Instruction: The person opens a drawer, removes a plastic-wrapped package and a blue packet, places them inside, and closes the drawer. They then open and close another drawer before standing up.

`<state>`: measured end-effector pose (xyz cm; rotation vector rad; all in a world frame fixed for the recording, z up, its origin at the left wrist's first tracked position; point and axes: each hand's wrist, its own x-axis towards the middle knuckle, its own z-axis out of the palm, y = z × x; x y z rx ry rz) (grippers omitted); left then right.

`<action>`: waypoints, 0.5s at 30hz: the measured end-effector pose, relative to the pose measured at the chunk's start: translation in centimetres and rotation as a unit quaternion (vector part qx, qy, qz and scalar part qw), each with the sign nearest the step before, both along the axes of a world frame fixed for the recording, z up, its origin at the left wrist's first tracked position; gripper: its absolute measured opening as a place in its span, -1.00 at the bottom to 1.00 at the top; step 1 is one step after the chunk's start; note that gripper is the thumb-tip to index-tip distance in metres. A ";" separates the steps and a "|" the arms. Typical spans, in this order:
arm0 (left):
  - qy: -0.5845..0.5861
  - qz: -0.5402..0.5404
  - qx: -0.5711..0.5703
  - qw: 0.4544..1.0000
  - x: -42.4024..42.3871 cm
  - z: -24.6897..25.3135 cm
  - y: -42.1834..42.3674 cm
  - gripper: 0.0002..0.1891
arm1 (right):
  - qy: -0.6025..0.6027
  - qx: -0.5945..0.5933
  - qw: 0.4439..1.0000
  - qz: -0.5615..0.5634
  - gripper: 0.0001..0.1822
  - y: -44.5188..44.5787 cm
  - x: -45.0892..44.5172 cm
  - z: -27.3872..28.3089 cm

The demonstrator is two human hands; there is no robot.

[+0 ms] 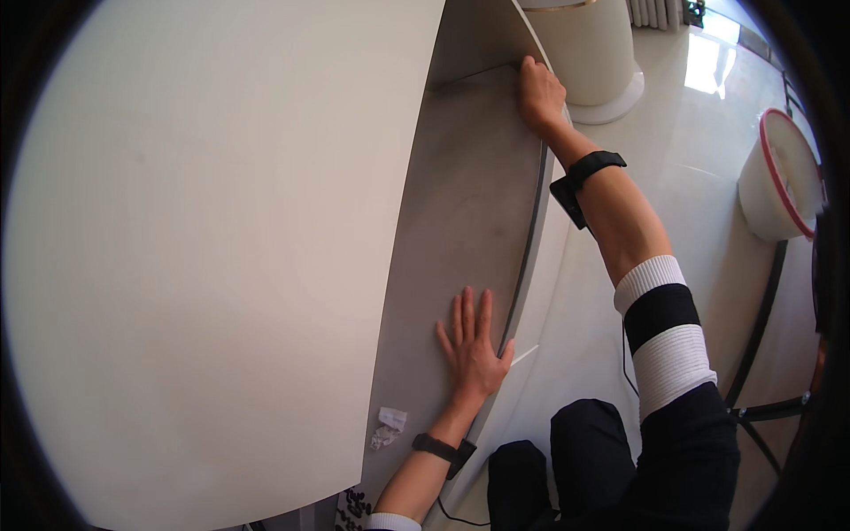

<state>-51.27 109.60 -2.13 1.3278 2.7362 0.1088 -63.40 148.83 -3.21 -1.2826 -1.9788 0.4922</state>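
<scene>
Across the grey surface of a shelf or drawer base (478, 172), my left hand (473, 362) lies palm down with its fingers spread, near the dark front edge. A crumpled piece of white paper (389, 427) lies on the same surface, to the left of my left wrist. Farther up, my right hand (541, 93) is curled at the edge of an upright side panel (475, 33); whether its fingers grip the panel is hidden. Both wrists wear black straps with small dark devices.
A large cream panel (219, 252) covers the left side, above the grey surface. A cream cylindrical bin (588, 53) stands beyond my right hand. On the pale floor to the right is a white bucket with a red rim (773, 186), close to black metal bars (773, 408).
</scene>
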 end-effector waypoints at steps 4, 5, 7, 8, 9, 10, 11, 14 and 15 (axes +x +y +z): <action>-0.003 -0.003 0.000 1.000 0.0 -0.3 0.2 -0.06 | 0.047 0.140 0.987 0.064 -0.83 0.7 1.0 -0.3; -0.003 -0.007 0.001 1.000 0.0 -0.5 0.3 -0.06 | 0.065 0.164 0.981 0.084 -0.81 0.9 1.0 -0.2; 0.002 0.004 -0.001 1.000 -0.2 -0.7 -0.2 -0.07 | 0.062 0.238 0.941 0.231 -0.75 -2.8 1.4 -0.3; 0.001 0.011 -0.001 1.000 -0.3 -0.7 -0.4 -0.07 | 0.040 0.258 0.919 0.295 -0.72 -5.6 1.9 0.0; -0.002 0.010 -0.001 1.000 -0.3 -0.6 -0.3 -0.07 | 0.010 0.269 0.898 0.349 -0.71 -6.9 2.5 -0.4; -0.006 0.009 -0.002 1.000 -0.4 -0.7 -0.2 -0.07 | 0.004 0.281 0.886 0.367 -0.71 -7.6 2.6 -1.4; -0.004 0.006 0.004 1.000 -0.5 -0.8 0.0 -0.07 | -0.002 0.293 0.874 0.386 -0.72 -7.9 2.5 -2.2; -0.003 0.009 0.010 1.000 -0.4 -0.8 -0.5 -0.07 | 0.027 0.213 0.933 0.289 -0.76 -8.0 2.7 -1.6; -0.003 0.006 0.011 1.000 -0.6 -0.5 -0.1 -0.07 | 0.064 0.187 0.949 0.245 -0.83 -6.8 2.4 -1.2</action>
